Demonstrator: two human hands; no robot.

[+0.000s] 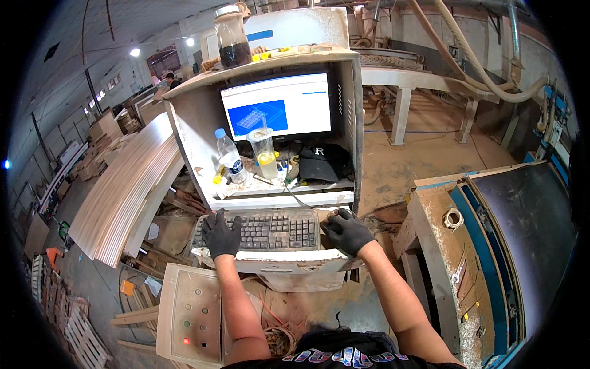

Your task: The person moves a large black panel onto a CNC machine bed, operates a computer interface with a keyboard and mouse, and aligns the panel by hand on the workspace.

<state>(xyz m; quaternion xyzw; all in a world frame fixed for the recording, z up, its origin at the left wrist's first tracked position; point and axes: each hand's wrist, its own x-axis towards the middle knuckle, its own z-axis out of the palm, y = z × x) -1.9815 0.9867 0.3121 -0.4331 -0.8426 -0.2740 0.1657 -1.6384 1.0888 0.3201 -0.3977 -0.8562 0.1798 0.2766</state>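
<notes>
Operator's station with both gloved hands at work. The keyboard [279, 232] lies along the tray [276, 254], reaching from its left end most of the way towards its right end. The left hand [222, 235] rests over the keyboard's left end, fingers spread and loosely bent, gripping nothing. The right hand [348, 232] is at the tray's right end, just beside the keyboard, palm down and partly curled; the object beneath it, perhaps a mouse, is hidden, so how firmly it is held cannot be told.

Above, in the cabinet [187, 129], the monitor [313, 117] shows a line drawing on a blue panel. Towards the left end of the shelf [243, 189] stands a bottle [228, 157], with a cup [264, 154] of pale liquid to its right; a cap [322, 163] lies near the right end. A jar [233, 43] of dark liquid stands on the cabinet's top.

Likely faults: gloved fingertips are broad and could press two neighbouring keys together; dust among the keys could make one stick. The right hand has little room before the tray's right edge, so a wide sweep could carry it off the support. A forward knock could tip the cup, and liquid running over the shelf's front edge could reach the keyboard; a jolt to the cabinet could likewise upset the jar.
</notes>
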